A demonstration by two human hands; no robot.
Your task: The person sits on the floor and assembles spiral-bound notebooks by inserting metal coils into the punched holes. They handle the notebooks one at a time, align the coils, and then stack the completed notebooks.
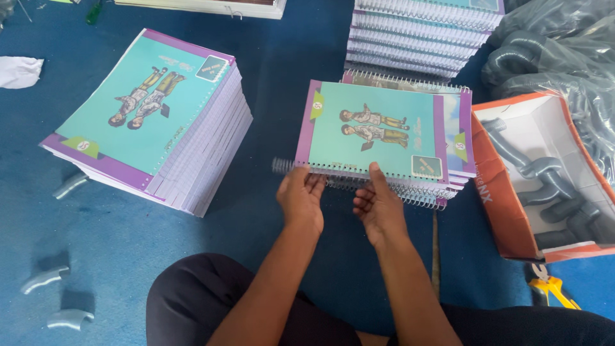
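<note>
A teal and purple notebook [375, 131] lies on top of a low stack of spiral-bound notebooks in front of me. A metal spiral wire [285, 166] runs along its near edge and sticks out to the left, blurred. My left hand [301, 195] grips the spiral near the left corner. My right hand [378, 205] rests at the near edge, thumb on the cover, fingers curled under the binding.
A tall stack of unbound notebooks [154, 122] stands at the left. More bound notebooks [419, 32] are piled behind. An orange and white box [544, 173] with grey coils sits at the right, next to plastic bags of coils [564, 51]. Grey plastic pieces [45, 279] lie on the blue floor.
</note>
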